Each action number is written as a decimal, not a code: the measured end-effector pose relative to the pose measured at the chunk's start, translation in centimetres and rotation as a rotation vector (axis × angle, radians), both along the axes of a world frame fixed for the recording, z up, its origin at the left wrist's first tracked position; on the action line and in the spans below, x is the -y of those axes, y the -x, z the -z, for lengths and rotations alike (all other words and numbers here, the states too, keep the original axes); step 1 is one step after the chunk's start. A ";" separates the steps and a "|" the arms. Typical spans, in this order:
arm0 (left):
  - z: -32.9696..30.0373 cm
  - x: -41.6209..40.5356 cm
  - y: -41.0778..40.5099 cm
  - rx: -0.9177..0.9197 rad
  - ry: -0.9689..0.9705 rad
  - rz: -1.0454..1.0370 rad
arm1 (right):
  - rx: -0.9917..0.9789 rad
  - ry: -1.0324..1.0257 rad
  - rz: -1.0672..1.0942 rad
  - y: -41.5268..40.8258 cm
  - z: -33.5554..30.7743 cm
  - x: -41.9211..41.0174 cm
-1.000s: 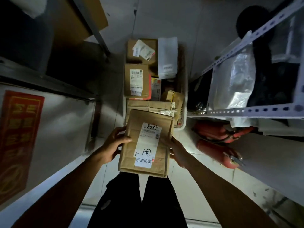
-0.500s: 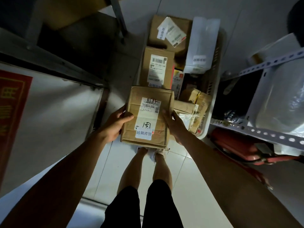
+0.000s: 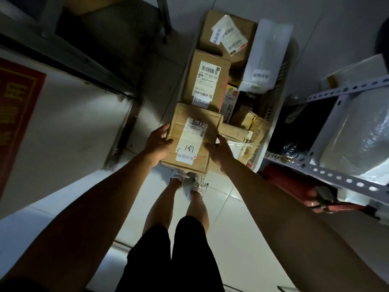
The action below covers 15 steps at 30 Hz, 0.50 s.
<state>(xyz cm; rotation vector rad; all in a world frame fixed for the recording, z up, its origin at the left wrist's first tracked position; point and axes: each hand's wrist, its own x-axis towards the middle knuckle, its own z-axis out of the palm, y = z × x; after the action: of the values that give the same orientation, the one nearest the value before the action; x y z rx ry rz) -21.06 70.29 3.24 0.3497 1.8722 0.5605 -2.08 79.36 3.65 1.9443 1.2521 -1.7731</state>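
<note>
You hold the cardboard box [image 3: 193,142] between both hands, which are set apart at its two sides. Your left hand [image 3: 156,144] grips the left side, thumb laid over the top face and fingers curled round the edge. Your right hand [image 3: 220,151] grips the right side in the same way, thumb on top.

The box lies nearly flat with its white label [image 3: 192,142] facing up, handwritten marks showing on it. It sits over the near left corner of the white basket [image 3: 273,127], partly overhanging the near rim. Whether its underside touches the parcels below cannot be told.

Inside the basket, a labelled carton [image 3: 207,81] lies just beyond your box, and a white parcel [image 3: 265,55] lies toward the far right corner. The basket stands on the tiled floor [image 3: 231,228]. Your shoes [image 3: 197,182] are just short of its near edge. A metal rack [image 3: 336,173] stands to the right, with a red extinguisher [image 3: 294,186] lying beneath it.
</note>
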 end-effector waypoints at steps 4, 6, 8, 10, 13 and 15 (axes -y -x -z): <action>-5.5 0.3 -0.6 -0.020 0.019 0.123 | 0.033 -0.046 -0.121 0.5 -4.8 -0.8; -9.1 1.0 -0.8 -0.098 0.058 0.184 | 0.030 -0.080 -0.298 1.3 -8.3 -0.9; -13.2 2.1 -0.9 -0.204 0.081 0.311 | 0.010 -0.120 -0.504 2.3 -12.0 -0.5; -17.6 3.1 -1.4 -0.256 0.138 0.391 | -0.018 -0.132 -0.713 3.7 -16.3 -0.1; -23.3 5.5 -1.3 -0.322 0.176 0.307 | -0.093 -0.195 -0.995 6.4 -22.2 1.3; -26.3 8.0 -1.2 -0.354 0.176 0.226 | -0.131 -0.265 -1.136 8.3 -25.4 2.8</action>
<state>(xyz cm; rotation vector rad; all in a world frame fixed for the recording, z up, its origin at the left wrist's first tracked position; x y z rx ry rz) -19.84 62.29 29.58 0.5625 2.1659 0.1852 -10.43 76.60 29.03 0.7931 2.0962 -1.1361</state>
